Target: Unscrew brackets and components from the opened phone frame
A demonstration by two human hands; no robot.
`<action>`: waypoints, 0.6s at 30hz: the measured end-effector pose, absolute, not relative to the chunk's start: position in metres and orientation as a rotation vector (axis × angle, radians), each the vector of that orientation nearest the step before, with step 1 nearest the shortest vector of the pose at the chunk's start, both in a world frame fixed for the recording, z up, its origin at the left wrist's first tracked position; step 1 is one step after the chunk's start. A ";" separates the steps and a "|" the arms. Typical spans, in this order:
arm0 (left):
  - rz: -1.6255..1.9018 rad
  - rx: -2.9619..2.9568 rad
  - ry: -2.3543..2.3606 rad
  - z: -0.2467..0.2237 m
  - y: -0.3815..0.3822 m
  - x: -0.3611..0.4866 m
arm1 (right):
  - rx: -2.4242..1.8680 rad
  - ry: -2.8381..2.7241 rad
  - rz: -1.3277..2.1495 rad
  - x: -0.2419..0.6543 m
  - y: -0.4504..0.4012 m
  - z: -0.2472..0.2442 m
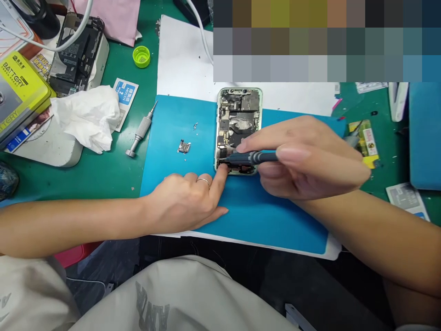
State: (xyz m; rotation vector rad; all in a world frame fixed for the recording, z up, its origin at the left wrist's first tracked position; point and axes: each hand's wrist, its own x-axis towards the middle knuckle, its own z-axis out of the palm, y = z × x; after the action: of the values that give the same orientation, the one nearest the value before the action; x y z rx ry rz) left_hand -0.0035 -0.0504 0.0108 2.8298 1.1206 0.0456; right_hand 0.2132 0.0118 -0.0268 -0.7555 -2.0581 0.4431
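Observation:
An opened phone (224, 125) with its inner parts bare lies upright on the blue mat (172, 124). My right hand (310, 158) grips a dark slim tool (255, 157), whose fine tip is at the phone's lower left part; its exact contact is too small to tell. My left hand (188, 200) rests on the mat, its index fingertip on the phone's bottom left edge, thumb apart, holding nothing. Left of the phone lie a small metal part (183, 146) and a tinier piece (195, 125).
A silver screwdriver (142, 131), crumpled tissue (87, 117) and green cap (141, 57) lie left of the mat. Farther left are a yellow battery box (24, 87) and another opened phone (76, 53). A white cable (201, 30) hangs behind; a yellow packet (367, 142) lies right.

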 end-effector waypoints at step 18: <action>0.002 2.804 1.115 0.011 -0.050 -0.003 | -0.259 -2.055 0.052 0.201 0.048 -0.012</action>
State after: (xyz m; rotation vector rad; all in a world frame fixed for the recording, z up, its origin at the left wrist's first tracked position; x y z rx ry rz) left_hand -0.0029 -0.0503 0.0115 2.8038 1.1147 0.0017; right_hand 0.2010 0.0478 -0.0124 -0.2587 -2.0546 0.0516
